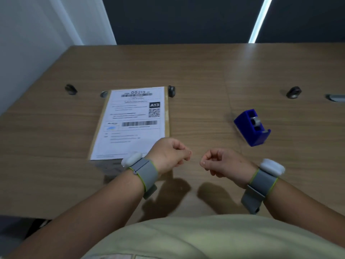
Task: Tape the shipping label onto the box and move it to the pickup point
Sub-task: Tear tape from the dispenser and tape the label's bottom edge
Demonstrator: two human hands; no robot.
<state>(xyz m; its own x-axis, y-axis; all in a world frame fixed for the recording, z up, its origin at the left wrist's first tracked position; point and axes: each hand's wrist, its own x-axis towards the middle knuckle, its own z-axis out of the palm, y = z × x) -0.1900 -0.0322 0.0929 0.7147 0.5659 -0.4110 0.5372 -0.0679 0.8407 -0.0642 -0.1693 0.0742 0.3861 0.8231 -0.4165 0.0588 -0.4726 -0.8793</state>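
A flat brown cardboard box [167, 113] lies on the wooden table, left of centre. A white shipping label [130, 126] with barcodes and "A13" covers its top. My left hand [169, 156] hovers over the box's near right corner, fingers pinched together. My right hand [223, 162] is just to its right over bare table, also pinched, fingertips facing the left hand's. I see no tape in the small gap between them. A blue tape dispenser [251, 128] stands on the table to the right, beyond my right hand.
Dark knobs [71, 89] [171, 91] [293, 92] sit in a row across the table [205, 75] behind the box. A metal slot [335, 97] is at the far right. A white wall runs along the left side; the table's near edge is at my body.
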